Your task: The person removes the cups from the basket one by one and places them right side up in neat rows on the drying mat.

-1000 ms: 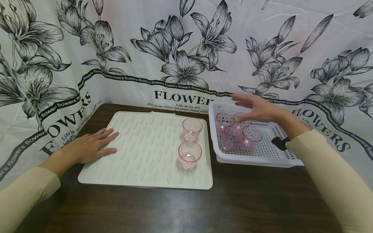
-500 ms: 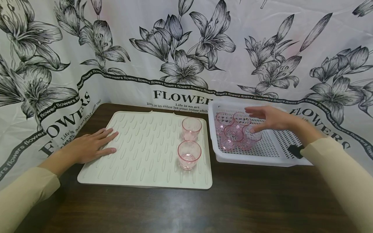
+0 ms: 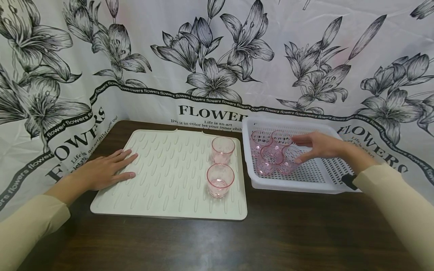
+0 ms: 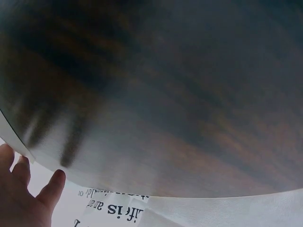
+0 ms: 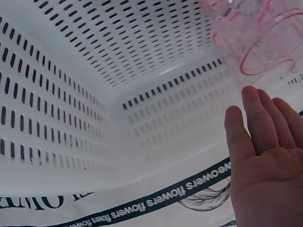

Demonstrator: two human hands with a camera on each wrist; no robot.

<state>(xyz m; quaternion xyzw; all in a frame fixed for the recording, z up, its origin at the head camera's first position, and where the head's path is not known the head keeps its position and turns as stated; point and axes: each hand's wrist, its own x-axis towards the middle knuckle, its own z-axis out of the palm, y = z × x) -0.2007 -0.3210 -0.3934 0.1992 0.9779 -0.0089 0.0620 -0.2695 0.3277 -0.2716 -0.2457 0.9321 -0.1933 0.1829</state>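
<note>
1. Moved since a second ago: right hand (image 3: 320, 146), lower and farther right, down beside the front-right pink glass (image 3: 286, 165) in the white basket (image 3: 305, 185).
2. About that glass: clear pink, darker rim, at the outer side of a tight cluster.
3. State of the right hand: fingers loosely extended, thumb apart, nothing plainly grasped; fingertips close to the rim, contact impossible to confirm.
4. Likeliest trouble: a slip, from smooth sides and a hold at the rim only.
5. Around it: three other glasses (image 3: 266, 165), crowded close. Possible clinking or tipping, from a sideways pull.
6. Near the basket's edge: dark device (image 3: 347, 180) under the wrist. Possible bump, from too low a lift.
7. Just beside the basket: cream ridged mat (image 3: 162, 177) with a front glass (image 3: 219, 182) and a rear glass (image 3: 223, 152). Possible knock, from a low crossing.
8. Farthest out: left hand (image 3: 103, 171), fingers spread across the mat's left edge, gripping nothing. Possible mat shift, from uneven pressing.
</note>
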